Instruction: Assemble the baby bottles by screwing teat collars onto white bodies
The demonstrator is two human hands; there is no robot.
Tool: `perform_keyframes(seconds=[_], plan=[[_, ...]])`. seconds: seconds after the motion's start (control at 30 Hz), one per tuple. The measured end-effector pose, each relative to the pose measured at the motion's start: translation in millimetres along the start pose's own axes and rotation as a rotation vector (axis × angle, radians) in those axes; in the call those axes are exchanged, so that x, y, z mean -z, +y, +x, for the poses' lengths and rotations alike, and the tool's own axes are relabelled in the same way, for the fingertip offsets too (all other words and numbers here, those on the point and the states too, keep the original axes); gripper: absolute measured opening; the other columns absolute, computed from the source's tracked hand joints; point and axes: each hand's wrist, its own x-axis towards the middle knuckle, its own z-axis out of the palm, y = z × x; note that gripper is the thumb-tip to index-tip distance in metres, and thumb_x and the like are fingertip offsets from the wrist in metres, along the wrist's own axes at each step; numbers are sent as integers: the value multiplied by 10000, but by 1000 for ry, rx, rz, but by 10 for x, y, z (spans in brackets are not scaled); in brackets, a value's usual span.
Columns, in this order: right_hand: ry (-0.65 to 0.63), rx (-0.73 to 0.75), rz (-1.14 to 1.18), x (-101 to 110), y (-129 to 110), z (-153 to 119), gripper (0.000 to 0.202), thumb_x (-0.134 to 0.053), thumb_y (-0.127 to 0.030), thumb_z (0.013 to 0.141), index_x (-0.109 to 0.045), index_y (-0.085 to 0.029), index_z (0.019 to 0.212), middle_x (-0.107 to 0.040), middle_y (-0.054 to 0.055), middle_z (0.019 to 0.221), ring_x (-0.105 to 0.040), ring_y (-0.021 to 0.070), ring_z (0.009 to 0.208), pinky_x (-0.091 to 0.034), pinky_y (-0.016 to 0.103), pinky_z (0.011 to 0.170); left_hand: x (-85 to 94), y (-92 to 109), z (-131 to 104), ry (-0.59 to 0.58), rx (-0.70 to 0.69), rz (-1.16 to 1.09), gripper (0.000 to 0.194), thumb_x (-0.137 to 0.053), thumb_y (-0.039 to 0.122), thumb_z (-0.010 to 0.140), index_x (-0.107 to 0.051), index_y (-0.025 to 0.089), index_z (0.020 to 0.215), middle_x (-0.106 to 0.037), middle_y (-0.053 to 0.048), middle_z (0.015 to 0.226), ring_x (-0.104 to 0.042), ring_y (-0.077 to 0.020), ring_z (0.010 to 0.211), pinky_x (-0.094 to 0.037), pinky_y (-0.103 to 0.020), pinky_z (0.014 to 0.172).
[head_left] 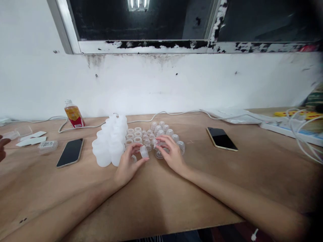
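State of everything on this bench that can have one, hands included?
Left hand: closed on a clear cylindrical piece.
Right hand: fingertips at the small clear parts; grip unclear.
Drink bottle: standing, capped.
Left phone: lying flat, screen dark.
Right phone: lying flat, screen dark.
White containers: bunched together.
Clear rings: set out in rows.
Clear domes: grouped close together.

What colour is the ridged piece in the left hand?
The ridged piece looks translucent, faintly whitish; best seen in the head view.

On the table point(161, 201), rings point(137, 134) between containers point(111, 141) at left and domes point(170, 132) at right.
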Motion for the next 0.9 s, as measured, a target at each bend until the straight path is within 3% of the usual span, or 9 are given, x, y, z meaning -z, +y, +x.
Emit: perform_keyframes(seconds=[0.1, 0.27, 0.6, 0.9], plan=[[43, 2, -50, 3, -8, 4, 206, -503, -172, 754, -535, -228, 950, -502, 34, 947, -518, 130, 777, -446, 290, 728, -16, -1, -7, -11, 8, -17, 402, -581, 272, 698, -422, 209, 1062, -477, -64, 1102, -485, -165, 1017, -417, -304, 853], [32, 22, -127, 8, -29, 7, 161, -526, -184, 741, -579, -228, 886, -543, 26, 908, -510, 157, 895, -396, 312, 812, -13, 51, -11, -4, 39, 56, 351, -580, 291, 692, -475, 177, 1007, -551, -66, 1037, -526, -169, 976, -419, -326, 866], [-4, 54, -153, 7, -14, -1, 188, -483, -163, 765, -572, -223, 919, -525, 38, 937, -504, 153, 901, -405, 316, 808, -2, 147, -3, -26, 97, 117, 330, -577, 329, 687, -495, 171, 965, -582, -69, 1024, -545, -190, 963, -437, -354, 846], [-25, 357, -192, -13, -64, -23, 312, -405, -80, 791, -476, -235, 1051, -546, 45, 997, -482, 159, 978, -407, 359, 848, -13, 116, -8, -55, 58, 24, 327, -568, 299, 703, -460, 166, 981, -545, -82, 1071, -529, -188, 993, -429, -362, 868]])
